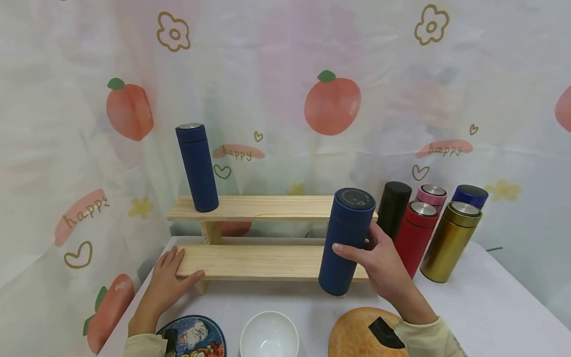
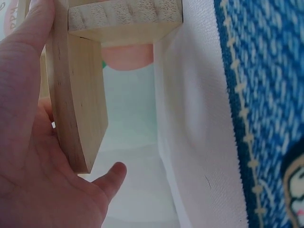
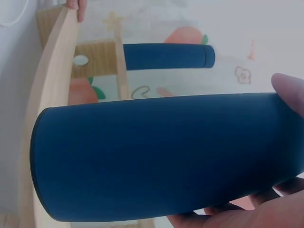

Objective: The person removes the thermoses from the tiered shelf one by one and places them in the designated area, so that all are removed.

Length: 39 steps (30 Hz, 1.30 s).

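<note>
From above I see my right hand point(image 1: 383, 267) wrapped around the blue bottle point(image 1: 345, 240), while my left hand point(image 2: 33, 156) camera shows fingers lying flat on the wooden shelf point(image 2: 78, 99).

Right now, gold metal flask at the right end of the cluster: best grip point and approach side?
Grip the gold metal flask round its smooth cylindrical body, below the cap, probably coming from its right and front. It stands upright, and those sides are open; the red flask stands close on its left and the dark blue flask behind it.
</note>
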Motion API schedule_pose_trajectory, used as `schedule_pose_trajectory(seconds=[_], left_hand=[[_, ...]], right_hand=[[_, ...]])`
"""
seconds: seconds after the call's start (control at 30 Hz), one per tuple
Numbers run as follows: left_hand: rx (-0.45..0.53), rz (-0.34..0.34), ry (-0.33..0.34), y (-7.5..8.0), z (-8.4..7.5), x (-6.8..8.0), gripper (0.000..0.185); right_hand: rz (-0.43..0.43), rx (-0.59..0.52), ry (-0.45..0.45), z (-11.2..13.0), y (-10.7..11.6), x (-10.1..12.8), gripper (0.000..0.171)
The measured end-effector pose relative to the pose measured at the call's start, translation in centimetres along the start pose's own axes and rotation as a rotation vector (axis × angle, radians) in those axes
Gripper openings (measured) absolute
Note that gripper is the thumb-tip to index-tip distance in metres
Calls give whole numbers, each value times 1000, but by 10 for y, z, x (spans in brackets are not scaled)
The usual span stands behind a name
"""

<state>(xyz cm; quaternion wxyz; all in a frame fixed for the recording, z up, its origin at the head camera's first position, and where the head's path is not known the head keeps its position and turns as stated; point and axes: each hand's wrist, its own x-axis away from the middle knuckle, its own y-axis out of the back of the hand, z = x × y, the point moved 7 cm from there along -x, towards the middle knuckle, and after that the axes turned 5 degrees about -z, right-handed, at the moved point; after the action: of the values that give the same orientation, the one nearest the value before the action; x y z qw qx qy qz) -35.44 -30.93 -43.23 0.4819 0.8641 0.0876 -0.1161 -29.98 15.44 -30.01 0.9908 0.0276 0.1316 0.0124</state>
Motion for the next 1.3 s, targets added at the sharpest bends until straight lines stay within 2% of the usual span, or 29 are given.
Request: schedule_pose_trajectory(seconds=[0.37, 0.73, 0.93, 1.07, 1.3], left_hand=[[-11, -16, -4, 0, 2, 1, 105], [-10, -6, 4, -2, 3, 1, 106], [-7, -10, 7, -4, 4, 2, 106], [-6, -19, -1, -3, 3, 2, 105], [-11, -23, -4, -1, 2, 0, 105]], right_hand=[[-63, 100, -42, -21, 37, 8, 83], [-87, 169, -133, -37, 72, 19, 88], [-91, 237, -144, -45, 95, 22, 90], [-96, 271, -155, -46, 110, 25, 92], [-131, 346, -238, -41, 133, 29, 102]])
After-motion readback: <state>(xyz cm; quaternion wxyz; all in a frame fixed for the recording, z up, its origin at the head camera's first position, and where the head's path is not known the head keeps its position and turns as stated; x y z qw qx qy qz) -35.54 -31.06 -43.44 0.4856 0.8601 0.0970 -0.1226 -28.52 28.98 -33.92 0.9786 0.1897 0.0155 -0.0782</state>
